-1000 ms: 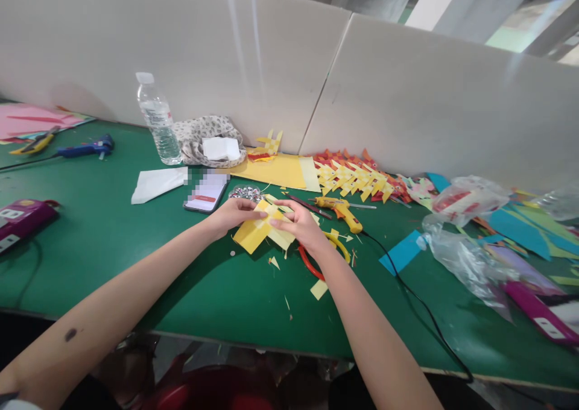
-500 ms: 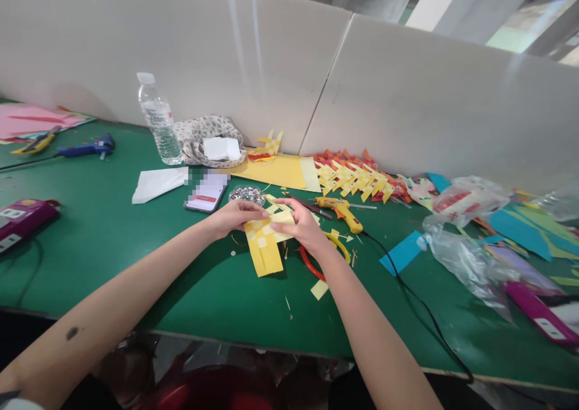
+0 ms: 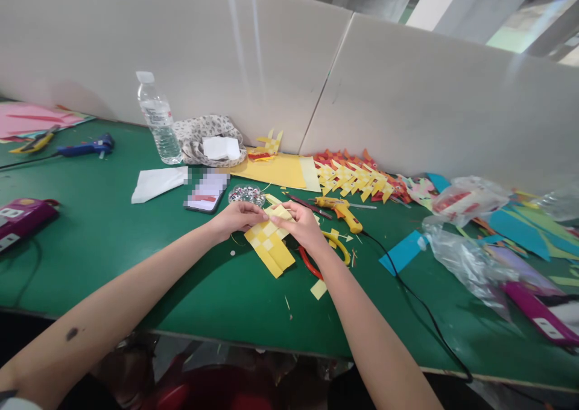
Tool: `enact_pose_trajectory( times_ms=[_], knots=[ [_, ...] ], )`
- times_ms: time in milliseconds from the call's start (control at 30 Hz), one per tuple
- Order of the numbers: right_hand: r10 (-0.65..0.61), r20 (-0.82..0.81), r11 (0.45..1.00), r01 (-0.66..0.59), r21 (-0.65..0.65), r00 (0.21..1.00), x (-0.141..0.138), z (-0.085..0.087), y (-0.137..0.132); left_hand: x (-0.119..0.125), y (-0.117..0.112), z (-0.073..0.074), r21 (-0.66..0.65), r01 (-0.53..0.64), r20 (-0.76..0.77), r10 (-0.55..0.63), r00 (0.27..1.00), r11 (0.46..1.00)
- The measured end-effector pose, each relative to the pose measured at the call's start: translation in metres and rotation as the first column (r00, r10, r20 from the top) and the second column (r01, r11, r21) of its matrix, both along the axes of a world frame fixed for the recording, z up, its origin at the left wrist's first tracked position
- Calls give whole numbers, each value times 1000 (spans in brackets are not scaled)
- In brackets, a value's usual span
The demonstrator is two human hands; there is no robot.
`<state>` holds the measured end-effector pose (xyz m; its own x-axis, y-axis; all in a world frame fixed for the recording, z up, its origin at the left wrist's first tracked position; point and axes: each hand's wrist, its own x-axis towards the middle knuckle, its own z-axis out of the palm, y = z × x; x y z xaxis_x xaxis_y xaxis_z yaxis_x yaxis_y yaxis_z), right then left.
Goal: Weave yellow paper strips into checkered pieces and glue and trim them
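My left hand [image 3: 240, 219] pinches the upper left edge of a woven paper piece [image 3: 270, 245] made of yellow and pale yellow strips in a checkered pattern. From the other side, my right hand [image 3: 301, 222] grips its upper right part, with the thumb on top. The piece is held a little above the green table, its uncut-looking yellow end pointing down and right. Partly under my right wrist lie scissors with red and yellow handles [image 3: 335, 245]. A dish of small shiny beads [image 3: 246, 196] sits just beyond my left hand.
Beyond my hands lie a yellow glue gun [image 3: 340, 210], finished woven yellow paper pieces [image 3: 355, 179] and yellow sheets [image 3: 275, 170]. A phone [image 3: 207, 191] and a water bottle [image 3: 159, 120] stand left of them. Plastic bags [image 3: 465, 265] and a blue strip [image 3: 401, 252] lie right.
The woven paper piece has turned in my hands, its lower end swinging to the right. The fingers of my right hand have curled closer around it.
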<state>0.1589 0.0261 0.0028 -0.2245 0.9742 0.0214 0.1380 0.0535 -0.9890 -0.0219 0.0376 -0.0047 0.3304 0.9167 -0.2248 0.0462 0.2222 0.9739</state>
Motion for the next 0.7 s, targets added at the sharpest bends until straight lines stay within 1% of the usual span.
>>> enact_pose_trajectory(
  times_ms=[100, 267, 400, 700],
  knots=[
    [-10, 16, 1000, 10, 5, 1000, 0, 1, 0, 1, -2, 3, -14, 4, -7, -4, 1000, 1000],
    [-46, 66, 998, 42, 53, 997, 2, -1, 1, 4, -5, 6, -57, -2, 23, 3, 1000, 998],
    [-60, 84, 995, 53, 85, 995, 3, -3, 2, 6, -7, 4, -70, -28, 55, 32, 998, 997],
    [-101, 96, 992, 93, 79, 990, 1, 1, 0, 5, -5, 0, -75, -12, 81, 18, 997, 997]
  ],
)
